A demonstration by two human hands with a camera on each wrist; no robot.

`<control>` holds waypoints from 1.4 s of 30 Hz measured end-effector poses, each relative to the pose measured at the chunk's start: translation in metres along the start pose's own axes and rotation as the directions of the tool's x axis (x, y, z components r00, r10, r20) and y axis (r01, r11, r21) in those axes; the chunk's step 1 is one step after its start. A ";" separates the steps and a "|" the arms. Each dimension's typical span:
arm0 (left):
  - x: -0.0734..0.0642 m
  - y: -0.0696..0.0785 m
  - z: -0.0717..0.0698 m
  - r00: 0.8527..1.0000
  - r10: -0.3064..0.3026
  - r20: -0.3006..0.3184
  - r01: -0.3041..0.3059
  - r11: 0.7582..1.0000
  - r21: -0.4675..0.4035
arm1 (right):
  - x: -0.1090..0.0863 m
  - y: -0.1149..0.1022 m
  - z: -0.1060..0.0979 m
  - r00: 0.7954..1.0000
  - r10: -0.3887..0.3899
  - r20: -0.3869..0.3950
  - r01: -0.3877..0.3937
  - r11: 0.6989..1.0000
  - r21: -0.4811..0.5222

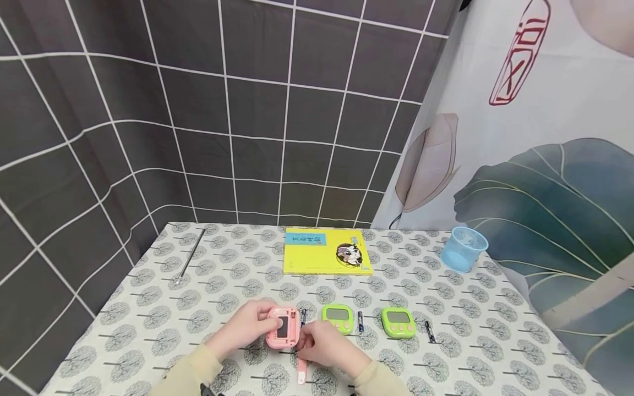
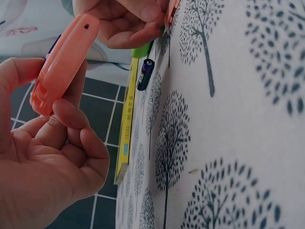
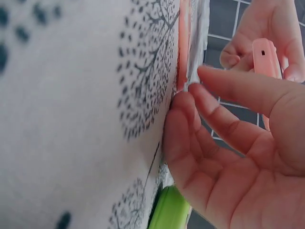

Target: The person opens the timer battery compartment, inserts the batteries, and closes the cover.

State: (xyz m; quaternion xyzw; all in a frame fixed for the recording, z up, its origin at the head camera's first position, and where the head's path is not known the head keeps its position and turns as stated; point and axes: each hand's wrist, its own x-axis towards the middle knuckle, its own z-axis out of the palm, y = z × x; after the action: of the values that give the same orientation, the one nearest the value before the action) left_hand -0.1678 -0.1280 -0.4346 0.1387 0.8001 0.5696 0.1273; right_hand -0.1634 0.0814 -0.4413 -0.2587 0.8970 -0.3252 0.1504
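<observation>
My left hand (image 1: 245, 327) holds a pink digital timer (image 1: 292, 330) raised over the table, its back facing up with the battery slot uncovered. In the left wrist view, the fingers and thumb pinch the pink timer (image 2: 66, 62) by its edges. My right hand (image 1: 329, 346) rests low on the cloth, its fingers loosely bent. A flat pink strip (image 1: 301, 375), like the timer's back piece, lies on the cloth beside it. In the right wrist view the fingertips are right at the end of the pink strip (image 3: 183, 47), with nothing between thumb and forefinger.
A battery (image 1: 304, 315) lies just behind the hands. To the right are two green timers (image 1: 338, 314) (image 1: 398, 323) and two more batteries (image 1: 360, 322) (image 1: 430, 332). Farther back are a yellow book (image 1: 312, 261), a blue cup (image 1: 460, 253) and a thin rod (image 1: 192, 254).
</observation>
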 end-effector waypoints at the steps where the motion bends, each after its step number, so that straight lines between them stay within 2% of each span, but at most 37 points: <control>1: -0.001 0.000 -0.001 1.000 -0.003 -0.002 0.003 1.000 -0.002 | 0.001 0.001 0.000 1.000 0.004 -0.013 -0.004 1.000 0.000; 5: -0.002 -0.001 -0.003 1.000 -0.016 -0.017 0.016 1.000 -0.005 | 0.005 0.003 -0.001 0.995 0.006 -0.095 -0.008 1.000 -0.022; 8: -0.003 -0.001 -0.005 0.999 -0.028 -0.017 0.028 0.999 -0.027 | 0.008 0.003 -0.002 0.987 -0.022 -0.157 0.013 0.998 -0.055; 11: -0.004 -0.003 -0.005 1.000 -0.019 -0.006 0.019 0.999 -0.035 | 0.010 0.003 -0.004 0.975 -0.059 -0.214 0.025 0.987 -0.156; 13: -0.004 -0.004 -0.005 1.000 -0.013 0.002 0.013 0.999 -0.035 | 0.011 0.002 -0.005 0.966 -0.101 -0.239 0.037 0.965 -0.260; 17: -0.004 -0.007 -0.005 1.000 -0.007 0.008 0.007 1.000 -0.026 | 0.013 0.001 -0.010 0.955 -0.187 -0.229 0.067 0.890 -0.451; 21: -0.005 -0.007 -0.004 1.000 -0.015 0.003 0.015 1.000 -0.012 | 0.015 0.002 -0.014 0.960 -0.186 -0.208 0.046 0.840 -0.540; 28: -0.004 -0.007 -0.005 1.000 -0.018 0.001 0.018 1.000 -0.013 | 0.024 0.007 -0.015 0.962 -0.084 -0.259 -0.083 0.814 -0.574; 32: -0.004 -0.009 -0.005 1.000 -0.027 -0.005 0.027 0.999 -0.024 | 0.028 0.009 -0.012 0.965 -0.081 -0.250 -0.086 0.803 -0.590; 42: -0.007 -0.007 -0.006 0.999 -0.032 -0.020 0.030 0.997 -0.069 | 0.032 0.004 -0.011 0.973 -0.111 -0.202 -0.053 0.746 -0.664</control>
State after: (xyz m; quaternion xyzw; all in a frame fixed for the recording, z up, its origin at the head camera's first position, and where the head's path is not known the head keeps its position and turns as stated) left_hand -0.1637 -0.1383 -0.4386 0.1157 0.7834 0.5961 0.1323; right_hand -0.1962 0.0716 -0.4386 -0.2699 0.9608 -0.0141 -0.0611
